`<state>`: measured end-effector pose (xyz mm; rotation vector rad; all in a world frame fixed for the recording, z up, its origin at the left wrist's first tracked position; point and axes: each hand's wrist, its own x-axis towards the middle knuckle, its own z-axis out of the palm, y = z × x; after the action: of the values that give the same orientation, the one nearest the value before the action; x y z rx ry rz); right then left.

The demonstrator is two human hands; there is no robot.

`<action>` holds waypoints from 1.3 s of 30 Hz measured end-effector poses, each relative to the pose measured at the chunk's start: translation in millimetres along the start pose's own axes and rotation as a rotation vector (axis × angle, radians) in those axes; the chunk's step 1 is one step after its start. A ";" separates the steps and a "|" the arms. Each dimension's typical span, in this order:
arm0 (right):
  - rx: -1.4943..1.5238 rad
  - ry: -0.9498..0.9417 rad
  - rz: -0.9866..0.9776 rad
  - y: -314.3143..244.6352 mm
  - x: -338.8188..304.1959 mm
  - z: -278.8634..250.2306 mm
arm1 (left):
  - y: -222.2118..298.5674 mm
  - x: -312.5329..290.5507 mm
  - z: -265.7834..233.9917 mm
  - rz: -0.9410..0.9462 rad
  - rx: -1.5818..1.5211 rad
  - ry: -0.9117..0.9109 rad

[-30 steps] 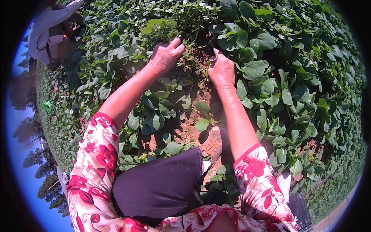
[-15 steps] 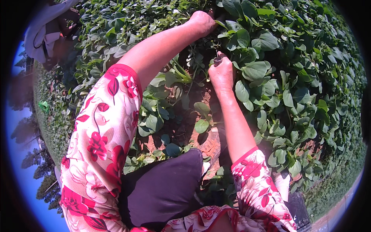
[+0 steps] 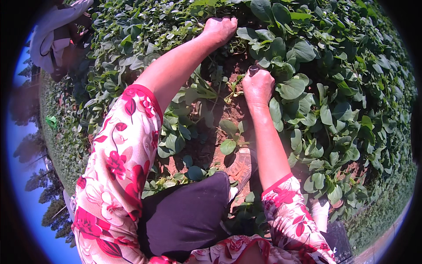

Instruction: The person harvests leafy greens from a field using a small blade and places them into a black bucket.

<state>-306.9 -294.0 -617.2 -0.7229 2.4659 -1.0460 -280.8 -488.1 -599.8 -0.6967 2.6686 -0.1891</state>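
My left hand [image 3: 221, 31] is closed among the low green weeds [image 3: 176, 26] at the top of the view. Its fingertips are turned away, so what they grip is hidden. Closer to me, my right hand [image 3: 258, 90] wraps round a tool handle, whose dark round end [image 3: 253, 69] pokes out above the fist. The working end of that tool is out of sight. Between the two hands lies a strip of bare reddish soil [image 3: 235, 64]. Broad-leaved plants [image 3: 292, 88] crowd up against the right fist.
A small leafy seedling [image 3: 228, 146] grows in front of my brown shoe [image 3: 241, 165]. My dark-trousered knee [image 3: 184, 211] is bent below. At the far upper left is another person [image 3: 57, 37] in pale clothing. Dense leaves [image 3: 343, 145] cover the right side.
My left hand has shifted left and a little nearer. My right hand, with the handle, has drawn slightly right and back toward me. More soil shows between them.
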 end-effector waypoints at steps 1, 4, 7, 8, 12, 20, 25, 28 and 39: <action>0.009 -0.005 0.006 -5.0 12.0 4.3 | 0.9 0.3 -1.6 -0.007 0.008 -0.007; -0.127 0.010 -0.157 -13.7 67.8 29.6 | 3.8 10.7 7.5 -0.017 -0.041 0.068; -0.175 -0.061 -0.092 -10.0 89.3 32.8 | 8.2 3.3 7.7 -0.004 -0.082 0.101; -0.204 0.011 -0.169 -9.2 85.7 36.3 | 1.2 -0.5 9.2 -0.018 -0.080 0.120; -0.028 0.062 -0.240 36.7 84.2 35.7 | 8.4 7.2 17.2 -0.064 -0.083 0.132; -0.314 -0.035 -0.176 21.4 115.7 44.1 | -5.1 -15.9 22.5 -0.057 -0.173 0.308; 0.022 -0.069 -0.002 -9.2 59.7 -16.0 | -30.3 -52.7 37.7 -0.071 -0.217 0.244; -0.064 -0.135 0.007 -8.8 -10.2 -54.4 | -38.1 -59.9 41.0 -0.017 -0.282 0.301; 0.136 -0.220 -0.071 -16.7 32.1 17.2 | -42.5 -39.1 34.6 0.120 -0.318 0.317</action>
<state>-318.7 -332.2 -620.3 -0.8392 2.1756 -1.0845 -216.9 -506.9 -609.7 -0.6393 3.0743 0.1769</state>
